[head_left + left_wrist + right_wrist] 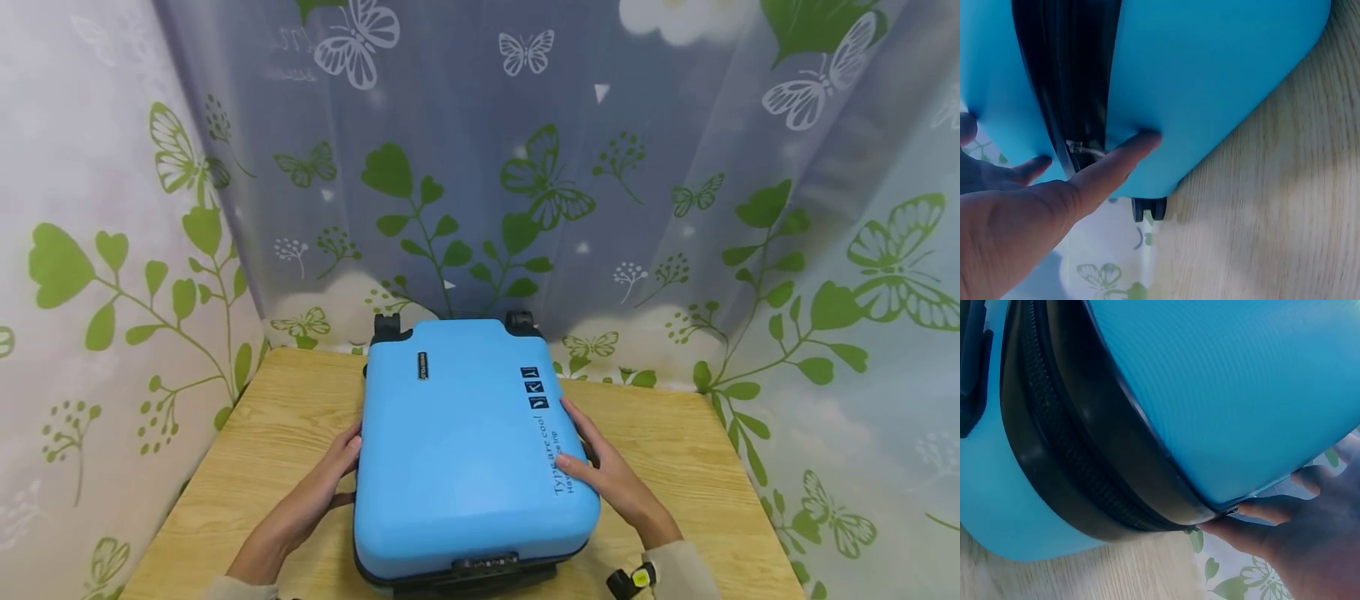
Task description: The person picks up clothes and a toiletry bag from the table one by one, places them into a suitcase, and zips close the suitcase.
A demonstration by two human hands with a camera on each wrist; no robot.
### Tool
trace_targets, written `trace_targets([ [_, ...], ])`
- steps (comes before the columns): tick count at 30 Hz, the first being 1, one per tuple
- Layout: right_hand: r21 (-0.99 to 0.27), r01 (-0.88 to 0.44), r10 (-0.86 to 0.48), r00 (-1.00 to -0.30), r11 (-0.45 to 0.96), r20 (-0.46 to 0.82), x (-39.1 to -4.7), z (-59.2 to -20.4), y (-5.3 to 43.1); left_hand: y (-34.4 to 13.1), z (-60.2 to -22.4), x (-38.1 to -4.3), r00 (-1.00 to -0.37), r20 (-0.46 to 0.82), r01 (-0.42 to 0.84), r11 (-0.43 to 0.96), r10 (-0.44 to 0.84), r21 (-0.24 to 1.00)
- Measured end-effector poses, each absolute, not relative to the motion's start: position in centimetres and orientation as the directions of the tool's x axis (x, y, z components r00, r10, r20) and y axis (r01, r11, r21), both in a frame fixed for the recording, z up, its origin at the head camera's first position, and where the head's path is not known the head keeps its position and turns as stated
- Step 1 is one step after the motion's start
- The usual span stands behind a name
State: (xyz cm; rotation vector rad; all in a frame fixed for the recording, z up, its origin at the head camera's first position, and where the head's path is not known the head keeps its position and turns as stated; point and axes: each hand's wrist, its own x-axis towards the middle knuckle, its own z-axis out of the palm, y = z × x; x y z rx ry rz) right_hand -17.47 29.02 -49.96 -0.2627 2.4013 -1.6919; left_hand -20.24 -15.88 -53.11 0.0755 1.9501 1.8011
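A light blue hard-shell suitcase [465, 450] lies flat, its wheels at the far end and its combination lock [486, 563] at the near end. My left hand [326, 479] rests against its left side with fingers extended. In the left wrist view, one finger reaches across the black zipper band [1075, 69], over a metal zipper pull [1082, 148], and touches the blue shell. My right hand [607, 471] lies along the right side, thumb on the top shell near the black lettering. In the right wrist view, its fingertips meet the edge where the zipper [1063, 434] runs.
The suitcase lies on a wood-grain table [660, 442]. Behind it hangs a curtain [465, 108] printed with leaves and butterflies, close to the black wheels [519, 322]. Similar printed fabric borders the table on both sides.
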Motion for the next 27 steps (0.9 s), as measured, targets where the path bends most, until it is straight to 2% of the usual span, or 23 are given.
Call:
trace_targets([
  [6, -0.954, -0.009, -0.215, -0.975, 0.3, -0.059, -17.0, -50.0, 28.5, -16.7, -53.1, -21.3, -0.891, -0.289, -0.249, 0.157, 0.35, 0.956],
  [12, -0.96, 0.072, -0.102, -0.989, 0.27, -0.103, -15.5, -50.0, 28.0, -17.2, -52.9, -24.5, -0.907, -0.248, -0.21, 0.145, 0.339, 0.967],
  [21, -0.955, 0.123, -0.036, -0.99, 0.27, -0.138, -12.5, -50.1, 27.7, -17.1, -51.8, -29.3, -0.919, -0.175, -0.131, 0.144, 0.353, 0.981],
  [27, -0.948, 0.18, 0.017, -0.983, 0.264, -0.183, -11.1, -50.3, 27.1, -16.7, -52.0, -31.0, -0.915, -0.172, -0.126, 0.147, 0.364, 0.981],
])
